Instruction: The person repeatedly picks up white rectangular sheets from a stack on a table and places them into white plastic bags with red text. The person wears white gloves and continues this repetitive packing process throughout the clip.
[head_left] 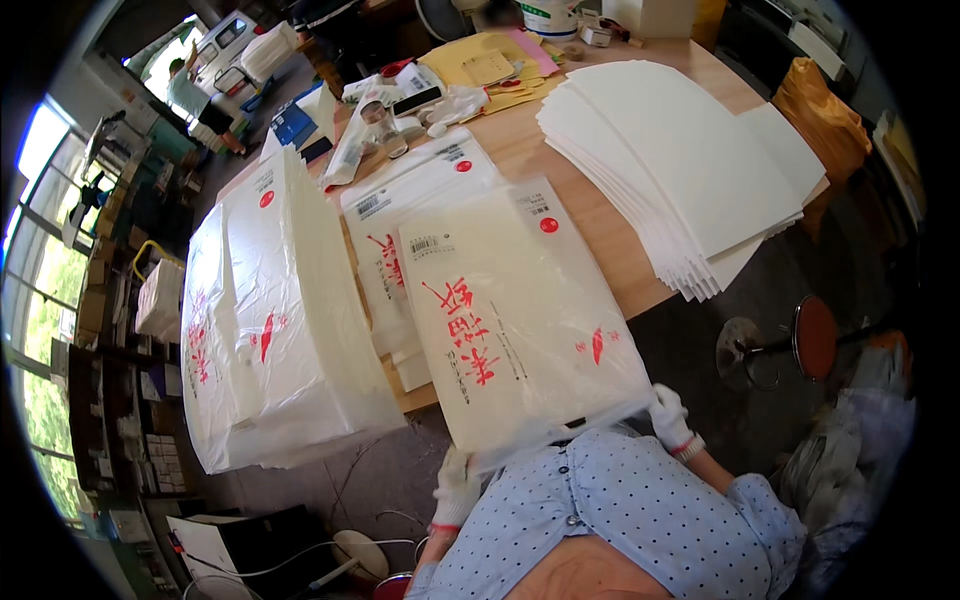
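Observation:
A flat pack of paper in a clear printed plastic bag (pixel 540 300) lies tilted at the table's near edge, its close end reaching toward my body. My left hand (pixel 457 490), in a white knit glove, closes on the pack's near left corner. At the near right corner my right hand (pixel 672 418), gloved alike, grips the bag's edge; its fingertips are partly hidden. Beneath and behind it lie more bagged packs (pixel 365 210). To the left stands a tall pile of the same plastic bags (pixel 290 320), overhanging the table.
A fanned stack of white sheets (pixel 680 170) covers the table's right side. Farther back are a glass jar (pixel 385 130), a phone (pixel 416 100) and yellow papers (pixel 480 65). A round stool (pixel 815 338) stands at right. Another person (pixel 200 105) is far off at left.

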### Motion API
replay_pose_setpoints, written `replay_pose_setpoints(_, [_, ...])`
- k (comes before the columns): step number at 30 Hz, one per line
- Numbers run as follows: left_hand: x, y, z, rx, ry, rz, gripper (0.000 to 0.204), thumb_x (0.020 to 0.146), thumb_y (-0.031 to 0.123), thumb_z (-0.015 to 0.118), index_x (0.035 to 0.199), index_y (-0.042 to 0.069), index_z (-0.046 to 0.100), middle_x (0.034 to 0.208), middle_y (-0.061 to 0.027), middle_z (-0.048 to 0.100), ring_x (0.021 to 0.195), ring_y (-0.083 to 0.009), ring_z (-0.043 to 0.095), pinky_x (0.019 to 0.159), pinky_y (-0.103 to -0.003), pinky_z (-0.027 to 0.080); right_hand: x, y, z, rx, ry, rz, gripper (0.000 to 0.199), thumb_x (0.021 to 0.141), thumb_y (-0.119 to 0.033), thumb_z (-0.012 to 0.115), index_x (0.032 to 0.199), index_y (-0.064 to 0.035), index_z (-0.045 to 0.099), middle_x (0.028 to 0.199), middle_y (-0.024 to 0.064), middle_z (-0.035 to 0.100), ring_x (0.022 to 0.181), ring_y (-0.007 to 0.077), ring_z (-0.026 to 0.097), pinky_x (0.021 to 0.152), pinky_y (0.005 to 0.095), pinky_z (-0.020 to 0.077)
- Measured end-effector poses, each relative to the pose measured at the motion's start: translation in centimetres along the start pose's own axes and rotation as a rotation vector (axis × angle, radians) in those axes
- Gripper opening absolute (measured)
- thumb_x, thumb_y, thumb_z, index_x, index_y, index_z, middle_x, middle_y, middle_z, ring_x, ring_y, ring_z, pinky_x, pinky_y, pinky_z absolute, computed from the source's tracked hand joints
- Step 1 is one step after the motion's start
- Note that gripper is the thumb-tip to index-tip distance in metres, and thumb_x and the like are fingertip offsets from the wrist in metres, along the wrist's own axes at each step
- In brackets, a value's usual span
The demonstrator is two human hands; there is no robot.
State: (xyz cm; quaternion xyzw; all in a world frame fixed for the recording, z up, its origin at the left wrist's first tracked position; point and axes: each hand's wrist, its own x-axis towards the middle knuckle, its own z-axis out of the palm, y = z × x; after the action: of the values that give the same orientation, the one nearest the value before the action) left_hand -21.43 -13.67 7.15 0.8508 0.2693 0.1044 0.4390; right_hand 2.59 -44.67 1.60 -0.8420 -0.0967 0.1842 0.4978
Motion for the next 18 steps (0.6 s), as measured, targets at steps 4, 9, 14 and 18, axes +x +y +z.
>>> replay_pose_setpoints(4, [2.7, -1.5, 3.6, -0.021, 0.264, -0.162, 0.01, 0.083, 0.01, 0.05, 0.087, 0.0, 0.049, 0.083, -0.02, 0.056, 0.078, -0.0371, 0.054, 0.069, -0.04, 0.045, 5.7, -2.9, 1.1, -0.378, 0.148, -0.061, 0.028, 0.082, -0.029, 0.057, 0.065, -0.0067, 0.05, 0.064, 0.0176, 0.05, 0.056, 0.0335, 0.049, 0.05, 0.04, 0.0379])
replay_pose_setpoints(9, [1.5, -7.5, 3.4, -0.302, 0.211, -0.337, 0.002, 0.078, 0.002, 0.05, 0.08, 0.002, 0.049, 0.076, -0.0162, 0.052, 0.069, -0.0319, 0.053, 0.063, -0.039, 0.043, 2.7, 1.7, -1.9, -0.447, -0.014, 0.007, 0.032, 0.072, -0.036, 0.071, 0.069, -0.0074, 0.056, 0.065, 0.0099, 0.058, 0.064, 0.023, 0.059, 0.058, 0.0388, 0.0448])
replay_pose_setpoints(14, [9.8, 8.3, -4.1, -0.025, 0.247, 0.497, 0.012, 0.067, -0.008, 0.049, 0.07, 0.004, 0.049, 0.066, -0.0102, 0.046, 0.058, -0.0244, 0.049, 0.053, -0.034, 0.04, 8.7, 1.4, 4.2, 0.805, -0.356, 0.344, 0.039, 0.082, -0.018, 0.063, 0.117, -0.0032, 0.053, 0.102, 0.0086, 0.059, 0.086, 0.0163, 0.058, 0.075, 0.0344, 0.0489])
replay_pose_setpoints(18, [8.9, 12.9, -10.8, -0.603, 0.138, 0.631, 0.009, 0.081, 0.008, 0.052, 0.072, 0.007, 0.052, 0.073, -0.0066, 0.053, 0.064, -0.0203, 0.052, 0.056, -0.033, 0.044, 7.4, -5.2, 9.4, 1.037, -0.45, 0.141, 0.039, 0.084, -0.013, 0.059, 0.12, -0.0026, 0.05, 0.107, 0.0061, 0.058, 0.098, 0.0166, 0.056, 0.086, 0.0321, 0.0459])
